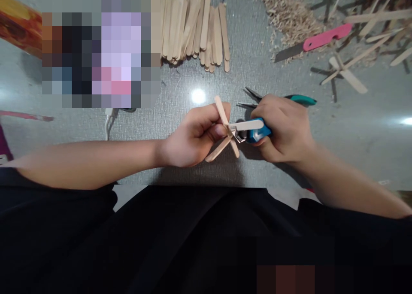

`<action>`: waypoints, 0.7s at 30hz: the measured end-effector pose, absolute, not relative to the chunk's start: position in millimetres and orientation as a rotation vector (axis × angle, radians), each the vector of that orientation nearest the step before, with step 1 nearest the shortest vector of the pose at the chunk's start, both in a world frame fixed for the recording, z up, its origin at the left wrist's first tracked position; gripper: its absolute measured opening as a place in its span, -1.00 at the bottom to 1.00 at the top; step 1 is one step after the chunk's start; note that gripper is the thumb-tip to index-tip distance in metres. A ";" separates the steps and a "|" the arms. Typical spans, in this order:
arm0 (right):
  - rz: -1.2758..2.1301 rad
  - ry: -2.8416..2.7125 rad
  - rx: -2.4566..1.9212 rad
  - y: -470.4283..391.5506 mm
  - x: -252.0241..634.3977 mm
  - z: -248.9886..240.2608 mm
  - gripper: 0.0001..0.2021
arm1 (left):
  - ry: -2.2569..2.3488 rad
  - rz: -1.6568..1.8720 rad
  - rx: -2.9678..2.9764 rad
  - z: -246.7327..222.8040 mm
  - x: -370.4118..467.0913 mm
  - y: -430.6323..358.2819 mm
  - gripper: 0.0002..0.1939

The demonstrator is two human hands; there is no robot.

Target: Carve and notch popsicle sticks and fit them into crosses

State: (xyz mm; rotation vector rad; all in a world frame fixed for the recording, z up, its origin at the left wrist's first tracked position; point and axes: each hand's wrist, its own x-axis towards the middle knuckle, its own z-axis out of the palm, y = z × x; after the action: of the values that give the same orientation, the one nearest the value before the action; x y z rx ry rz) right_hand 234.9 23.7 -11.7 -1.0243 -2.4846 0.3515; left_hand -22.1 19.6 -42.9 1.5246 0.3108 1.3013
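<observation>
Near the middle of the view, my left hand (pixel 196 133) pinches a small frame of crossed wooden sticks (pixel 220 109) where the sticks meet. My right hand (pixel 283 126) is wrapped round a blue tool (pixel 257 133), whose metal end points left and meets the crossing. One pale stick (pixel 249 125) of the frame reaches right, over the tool. Just behind my right hand lie pliers with green handles (pixel 302 99), their jaws apart; part of them is hidden by the hand.
Loose wooden sticks (pixel 180 28) lie in a row at the back. A pink-handled saw (pixel 326 37) rests by wood shavings (pixel 289 17) at the back right, beside joined stick pieces (pixel 349 77). A white cable (pixel 107 124) and an orange object (pixel 21 23) are at left.
</observation>
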 end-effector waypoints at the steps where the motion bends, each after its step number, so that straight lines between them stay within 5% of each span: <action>1: 0.374 -2.505 -1.048 23.9 235.2 -10.1 -0.33 | 0.301 1.306 1.505 -42.9 -20.9 19.1 -0.75; 5: 0.465 -2.561 -1.127 24.8 236.2 -3.6 -0.22 | 0.249 1.235 1.356 -43.3 -17.5 15.8 -0.71; 11: 0.507 -2.530 -1.097 26.9 239.6 -3.2 -0.27 | 0.386 1.002 1.234 -37.2 -21.8 14.5 -0.36; 18: 0.550 -2.523 -0.989 29.4 243.8 -6.3 -0.33 | 0.282 1.073 1.306 -36.4 -22.6 21.0 -0.49; 21: 0.528 -2.546 -1.018 28.9 242.6 -6.6 -0.29 | 0.338 1.018 1.299 -36.5 -21.8 21.5 -0.39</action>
State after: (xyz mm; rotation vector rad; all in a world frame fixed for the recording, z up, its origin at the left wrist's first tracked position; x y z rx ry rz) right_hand 242.6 28.9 -6.6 -1.0180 -2.5460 0.5284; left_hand -21.8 21.5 -36.5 1.2990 0.3381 1.0177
